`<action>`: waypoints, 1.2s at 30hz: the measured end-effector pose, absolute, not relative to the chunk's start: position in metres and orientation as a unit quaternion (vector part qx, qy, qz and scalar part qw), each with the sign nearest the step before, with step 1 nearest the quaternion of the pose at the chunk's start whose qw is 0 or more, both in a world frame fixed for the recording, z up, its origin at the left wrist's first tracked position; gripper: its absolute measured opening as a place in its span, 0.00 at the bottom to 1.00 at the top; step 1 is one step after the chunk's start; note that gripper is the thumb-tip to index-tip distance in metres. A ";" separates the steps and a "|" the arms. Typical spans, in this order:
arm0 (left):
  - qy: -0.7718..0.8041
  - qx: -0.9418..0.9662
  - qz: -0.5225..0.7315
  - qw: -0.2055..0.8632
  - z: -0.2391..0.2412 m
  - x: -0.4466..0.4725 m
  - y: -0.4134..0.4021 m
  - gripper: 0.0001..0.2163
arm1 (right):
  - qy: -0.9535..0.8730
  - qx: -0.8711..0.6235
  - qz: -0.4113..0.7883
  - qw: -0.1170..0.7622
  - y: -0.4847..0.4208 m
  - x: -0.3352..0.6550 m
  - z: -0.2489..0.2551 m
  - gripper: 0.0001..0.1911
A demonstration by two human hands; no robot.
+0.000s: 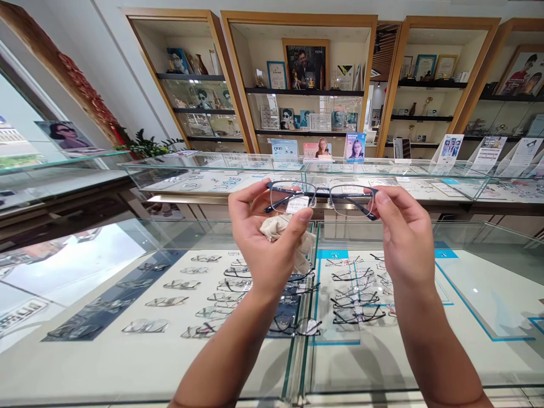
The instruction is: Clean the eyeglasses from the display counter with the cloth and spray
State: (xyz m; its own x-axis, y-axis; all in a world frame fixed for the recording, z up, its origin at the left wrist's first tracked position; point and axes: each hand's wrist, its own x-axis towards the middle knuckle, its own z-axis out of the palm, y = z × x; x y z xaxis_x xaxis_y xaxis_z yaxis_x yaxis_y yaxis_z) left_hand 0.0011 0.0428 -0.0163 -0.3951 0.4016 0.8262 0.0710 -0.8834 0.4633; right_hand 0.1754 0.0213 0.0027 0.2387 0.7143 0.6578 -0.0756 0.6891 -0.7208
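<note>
Both my hands hold up a pair of eyeglasses (323,191) with a dark top rim, in front of me above the glass counter. The temples are folded behind the lenses, and a white tag shows at the left lens. My left hand (266,243) grips the left end of the frame and also has a crumpled beige cloth (276,226) tucked in its palm, hanging down behind the thumb. My right hand (406,232) pinches the right end near the hinge between thumb and fingers.
Below my hands, a glass display counter (204,362) holds rows of eyeglasses (144,326). Beyond it stands another glass counter (246,164) with upright cards, including a purple one (355,147). Wood-framed shelves (227,68) line the back wall. A plant (148,144) stands at the left.
</note>
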 end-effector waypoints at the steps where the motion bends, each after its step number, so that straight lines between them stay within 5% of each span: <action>1: 0.219 0.542 0.805 0.101 -0.017 0.001 0.043 0.24 | -0.555 -0.289 0.270 0.732 0.022 0.175 0.003 0.05; 36: 0.225 0.556 0.797 0.068 -0.018 0.000 0.045 0.27 | -0.568 -0.283 0.256 0.729 0.023 0.176 0.002 0.05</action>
